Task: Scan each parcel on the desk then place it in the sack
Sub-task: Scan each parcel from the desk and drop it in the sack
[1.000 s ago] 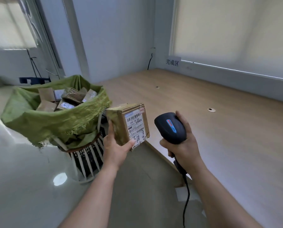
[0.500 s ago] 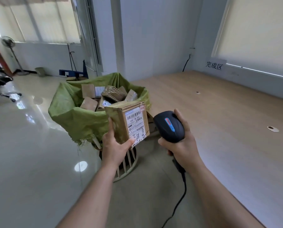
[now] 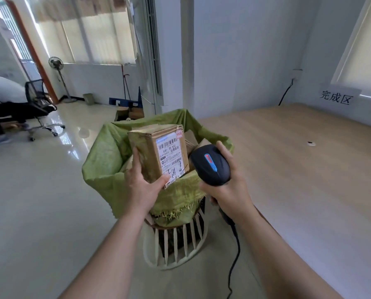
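My left hand (image 3: 142,186) grips a brown cardboard parcel (image 3: 150,152) from below, its white barcode label facing me. The parcel hangs upright over the open mouth of the green woven sack (image 3: 103,156), which lines a white slatted basket (image 3: 176,244). My right hand (image 3: 227,190) holds a black barcode scanner (image 3: 210,165) with a red and blue button, just right of the parcel. Other parcels inside the sack are mostly hidden behind the held one.
The wooden desk (image 3: 298,169) stretches to the right, with a small round fitting (image 3: 311,143) on it and a sign (image 3: 336,97) on the wall behind. The scanner cable (image 3: 234,255) hangs down by the basket. An office chair (image 3: 40,104) and a fan (image 3: 56,63) stand far left.
The view swung left toward the sack. The parcel in my left hand moved from beside the sack to over its opening. The scanner stayed close on the parcel's right.
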Tool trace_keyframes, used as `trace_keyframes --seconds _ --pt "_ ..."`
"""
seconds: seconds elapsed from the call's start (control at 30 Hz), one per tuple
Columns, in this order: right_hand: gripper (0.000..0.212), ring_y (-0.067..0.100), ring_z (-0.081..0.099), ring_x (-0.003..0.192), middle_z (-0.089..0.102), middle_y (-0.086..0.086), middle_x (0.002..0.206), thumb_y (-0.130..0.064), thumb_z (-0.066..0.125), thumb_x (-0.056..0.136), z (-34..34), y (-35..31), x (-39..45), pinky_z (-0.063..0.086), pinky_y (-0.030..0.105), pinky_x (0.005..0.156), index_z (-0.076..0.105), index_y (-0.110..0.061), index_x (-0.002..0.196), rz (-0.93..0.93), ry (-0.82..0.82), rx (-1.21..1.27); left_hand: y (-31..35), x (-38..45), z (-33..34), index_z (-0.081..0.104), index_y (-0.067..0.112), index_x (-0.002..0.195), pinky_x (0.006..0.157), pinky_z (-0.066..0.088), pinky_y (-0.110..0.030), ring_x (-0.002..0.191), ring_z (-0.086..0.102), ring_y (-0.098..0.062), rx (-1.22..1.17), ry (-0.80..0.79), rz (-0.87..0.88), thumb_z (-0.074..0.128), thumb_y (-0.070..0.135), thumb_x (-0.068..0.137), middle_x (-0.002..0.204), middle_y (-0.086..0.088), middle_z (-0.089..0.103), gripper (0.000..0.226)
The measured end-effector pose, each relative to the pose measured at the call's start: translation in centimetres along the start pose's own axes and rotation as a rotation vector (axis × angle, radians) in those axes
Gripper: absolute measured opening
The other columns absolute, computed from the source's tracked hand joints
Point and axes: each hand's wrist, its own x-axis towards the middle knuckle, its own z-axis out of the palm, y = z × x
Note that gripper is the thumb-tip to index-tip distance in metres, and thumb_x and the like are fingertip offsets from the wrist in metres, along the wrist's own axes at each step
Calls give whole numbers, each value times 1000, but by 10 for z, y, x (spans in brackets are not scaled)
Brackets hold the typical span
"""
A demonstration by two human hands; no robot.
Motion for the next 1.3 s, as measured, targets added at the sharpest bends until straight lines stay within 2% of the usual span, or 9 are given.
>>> trace_keyframes --seconds 0.2,0.4,0.57,0.73,0.83,0.93,1.03,1.1,1.3 --pt "96 0 61 68 58 -10 126 9 78 71 15 16 81 48 13 58 41 -43 142 -15 -50 -15 -2 79 3 2 54 146 94 46 -39 107 50 -17 63 83 42 78 42 72 127 -6 42 108" --pt "100 16 57 88 46 -4 141 7 80 68 50 45 128 50 14 60 40 -51 139 1 -57 -5 -29 136 -17 0 50 148 83 43 -31 114 50 -22 157 139 35 76 43 75 131 -8 40 106" --pt "98 16 63 100 47 -41 118 11 79 69 85 61 147 54 19 66 43 -55 133 14 48 -30 -55 183 -38 -1 46 149 87 42 -36 123 46 -29 201 123 -14 75 41 77 139 -12 34 105" --pt "97 7 63 106 48 -8 137 14 79 68 122 71 172 54 18 69 43 -44 137 -21 124 -79 -86 238 -56 -4 46 148 88 47 -41 122 45 -31 269 113 40 74 45 75 133 -16 43 107" --pt "96 -3 60 107 50 -8 134 13 79 68 139 73 183 50 11 78 42 -36 142 -21 163 -116 -106 260 -60 -3 39 151 98 40 -44 129 33 -33 354 113 -9 71 44 79 139 -19 33 103" --pt "95 -8 61 99 52 -17 124 14 78 69 150 76 186 49 9 73 41 -33 143 -9 201 -142 -135 282 -59 2 33 152 109 30 -45 137 24 -35 441 -13 -122 64 49 83 150 -19 16 94" --pt "96 -3 63 99 58 -27 114 14 78 68 153 83 188 51 14 75 42 -39 140 -2 228 -184 -154 292 -53 13 30 153 112 26 -44 142 16 -34 531 -209 -218 53 49 90 156 -15 8 76" --pt "96 0 63 102 57 -33 114 13 79 68 152 84 188 53 18 77 42 -40 139 4 247 -213 -153 292 -46 22 27 151 112 24 -42 141 18 -32 497 -218 -194 51 40 93 156 -13 13 66" --pt "99 18 61 114 52 -7 135 -9 82 59 146 85 179 55 41 91 40 -47 140 -14 323 -285 -120 288 -26 23 29 150 109 28 -48 144 13 -26 376 -285 39 54 35 93 158 -6 13 65"
